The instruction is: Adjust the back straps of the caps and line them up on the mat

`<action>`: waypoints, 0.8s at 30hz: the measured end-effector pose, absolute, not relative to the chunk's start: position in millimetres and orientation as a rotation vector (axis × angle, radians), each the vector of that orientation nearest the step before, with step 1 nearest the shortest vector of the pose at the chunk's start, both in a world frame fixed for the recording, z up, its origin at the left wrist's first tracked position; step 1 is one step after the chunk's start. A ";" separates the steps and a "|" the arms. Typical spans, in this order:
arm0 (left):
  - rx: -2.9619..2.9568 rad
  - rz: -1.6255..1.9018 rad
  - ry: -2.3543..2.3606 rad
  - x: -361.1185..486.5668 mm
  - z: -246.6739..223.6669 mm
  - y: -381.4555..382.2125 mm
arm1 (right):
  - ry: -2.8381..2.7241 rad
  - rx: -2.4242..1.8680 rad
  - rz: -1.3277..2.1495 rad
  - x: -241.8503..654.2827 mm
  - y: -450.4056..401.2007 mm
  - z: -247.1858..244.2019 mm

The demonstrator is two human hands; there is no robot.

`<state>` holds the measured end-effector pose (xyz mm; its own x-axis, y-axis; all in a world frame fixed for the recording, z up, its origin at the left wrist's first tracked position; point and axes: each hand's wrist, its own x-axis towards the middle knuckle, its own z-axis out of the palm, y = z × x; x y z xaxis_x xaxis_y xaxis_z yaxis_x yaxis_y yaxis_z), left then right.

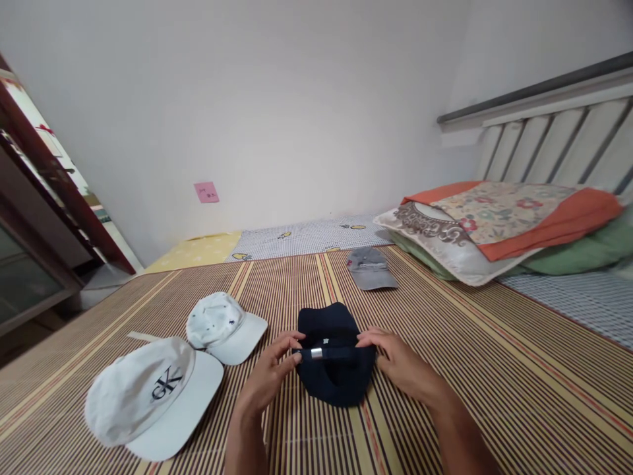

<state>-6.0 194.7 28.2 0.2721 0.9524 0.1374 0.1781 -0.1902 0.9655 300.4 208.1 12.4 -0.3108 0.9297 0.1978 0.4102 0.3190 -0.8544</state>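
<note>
A dark navy baseball cap (336, 382) lies on the striped mat in front of me, its back strap with a silver buckle facing me and its inside partly showing. My left hand (274, 363) pinches the cap's left edge by the strap, thumb and fingers on the rim. On the opposite side my right hand (395, 359) grips the right edge, fingertips at the rim. To the left are a white cap with dark letters (148, 396) and a smaller white cap (220, 326), brims pointing right. Farther back sits a grey cap (370, 267).
The striped mat (445, 343) covers the bed. Pillows and an orange-edged floral cover (524, 211) are piled at the right by a radiator (554, 142). Behind the mat runs a checked sheet (306, 237) along the wall, which bears a pink note (206, 192).
</note>
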 end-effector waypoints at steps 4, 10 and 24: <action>1.570 1.033 1.021 -7.1 24.6 196.5 | -1.941 -1.222 0.836 297.3 216.4 -8.2; 1.470 1.024 1.032 -14.4 29.5 189.3 | -1.909 -1.108 1.025 293.8 206.7 16.6; 0.825 1.361 0.404 -19.0 13.4 173.2 | -1.355 -0.614 1.634 286.6 173.0 52.5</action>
<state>-19.0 173.2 13.4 0.1993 0.9591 0.2009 -0.6945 -0.0064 0.7195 286.6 173.0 52.5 -0.4728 0.8657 0.1641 -0.3216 0.0038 -0.9469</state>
